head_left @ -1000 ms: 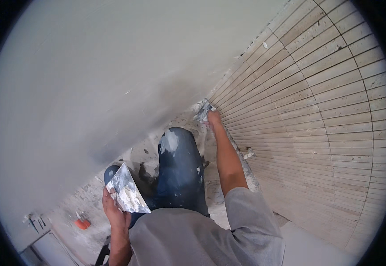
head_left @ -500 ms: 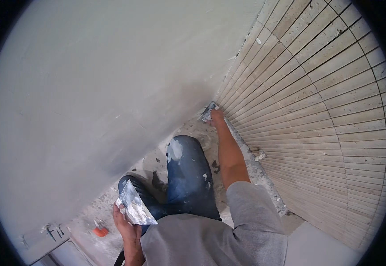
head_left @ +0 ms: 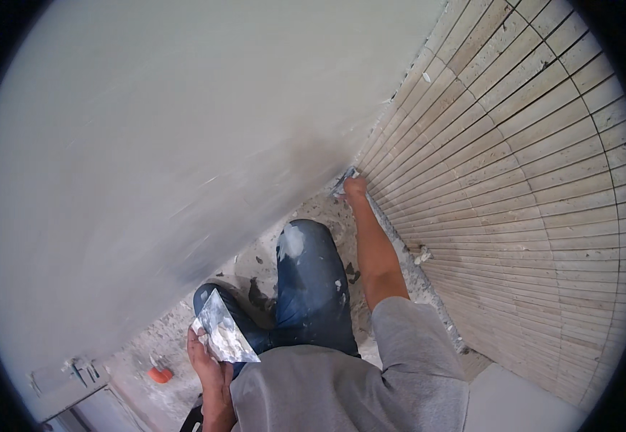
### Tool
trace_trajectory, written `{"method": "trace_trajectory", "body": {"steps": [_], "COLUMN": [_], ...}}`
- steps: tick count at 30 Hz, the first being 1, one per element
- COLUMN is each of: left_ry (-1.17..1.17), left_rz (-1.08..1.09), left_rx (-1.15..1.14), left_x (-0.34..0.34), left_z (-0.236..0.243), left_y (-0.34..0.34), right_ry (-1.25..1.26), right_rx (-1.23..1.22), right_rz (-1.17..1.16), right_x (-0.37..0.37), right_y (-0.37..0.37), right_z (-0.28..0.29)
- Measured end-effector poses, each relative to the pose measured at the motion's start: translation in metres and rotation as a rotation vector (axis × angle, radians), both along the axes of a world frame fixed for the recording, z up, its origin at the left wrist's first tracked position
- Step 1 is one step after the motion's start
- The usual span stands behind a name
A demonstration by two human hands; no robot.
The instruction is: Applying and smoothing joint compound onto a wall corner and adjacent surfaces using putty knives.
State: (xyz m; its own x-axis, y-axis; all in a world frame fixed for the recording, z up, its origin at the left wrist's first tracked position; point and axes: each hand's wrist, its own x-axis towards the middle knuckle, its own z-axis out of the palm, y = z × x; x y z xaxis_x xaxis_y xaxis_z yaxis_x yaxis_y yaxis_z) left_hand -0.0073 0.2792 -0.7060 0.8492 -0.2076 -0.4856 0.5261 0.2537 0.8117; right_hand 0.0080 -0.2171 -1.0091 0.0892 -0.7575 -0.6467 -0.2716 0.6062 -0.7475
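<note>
Fingers of the right hand (head_left: 356,189) close around a small putty knife (head_left: 343,180), its blade pressed low in the corner where the smooth grey plastered wall (head_left: 183,144) meets the tan tiled wall (head_left: 514,187); the grip itself is too small to make out finely. The left hand (head_left: 209,363) clasps a broad metal trowel blade (head_left: 223,333) smeared with pale filler, held near the knee of the blue jeans (head_left: 313,288). An orange object (head_left: 159,375) lies on the speckled floor (head_left: 255,266), too blurred to name. A grey sleeve (head_left: 414,338) hides the upper arm.
</note>
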Motion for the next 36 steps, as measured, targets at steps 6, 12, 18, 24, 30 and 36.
{"method": "trace_trajectory", "body": {"steps": [6,12,18,24,30,36], "left_ry": [-0.033,-0.063,-0.069,-0.077,-0.079,-0.083], "left_rz": [-0.081,-0.07,-0.051,-0.022,-0.046,-0.045], "left_rx": [-0.113,-0.127,-0.159,-0.196,-0.201,-0.203], "left_x": [0.002,0.002,0.003,0.003,0.003,0.003], "left_z": [-0.003,-0.001,0.001,0.0,-0.012,-0.017], "left_y": [-0.012,-0.005,-0.002,0.005,0.013,0.02], "right_ry": [0.02,-0.068,-0.066,-0.126,-0.134,-0.124], "right_rx": [-0.101,-0.131,-0.138,-0.167,-0.172,-0.306], "right_rz": [-0.005,-0.022,-0.006,-0.019,-0.001,0.017], "right_x": [-0.044,-0.041,-0.047,-0.041,-0.049,-0.044], "right_y": [-0.051,-0.04,-0.051,-0.043,-0.047,-0.039], "right_z": [0.004,0.021,0.043,0.073,0.103,0.118]}}
